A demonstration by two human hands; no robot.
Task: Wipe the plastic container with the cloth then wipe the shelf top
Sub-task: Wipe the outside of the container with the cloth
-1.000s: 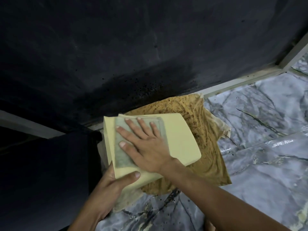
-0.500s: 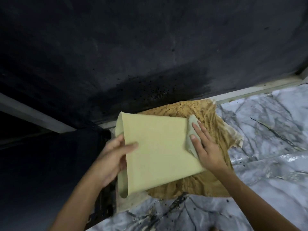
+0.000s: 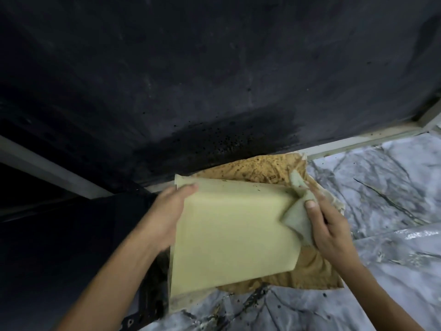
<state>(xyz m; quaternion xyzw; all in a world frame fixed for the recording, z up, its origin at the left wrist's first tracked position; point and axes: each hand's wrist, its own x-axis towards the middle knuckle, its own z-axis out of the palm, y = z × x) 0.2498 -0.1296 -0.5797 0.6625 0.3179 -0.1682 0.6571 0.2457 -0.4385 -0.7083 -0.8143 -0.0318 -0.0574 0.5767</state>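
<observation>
A pale yellow plastic container (image 3: 229,235) is held tilted above the shelf top (image 3: 386,259), its broad flat side facing me. My left hand (image 3: 164,213) grips its upper left edge, thumb on the top corner. My right hand (image 3: 327,225) pinches a grey-green cloth (image 3: 298,218) against the container's right edge, with my thumb on top of the cloth. Part of the cloth sticks up past the container's top right corner.
A stained brown sheet (image 3: 262,168) lies under the container on the grey marble-patterned shelf covering. A dark wall (image 3: 214,80) with black specks rises behind, edged by a pale strip (image 3: 358,142). To the left the surface drops into darkness.
The cloth went from the container's flat face to its right edge, where my right hand now pinches it. My left hand shifted from the lower left corner up to the top left edge.
</observation>
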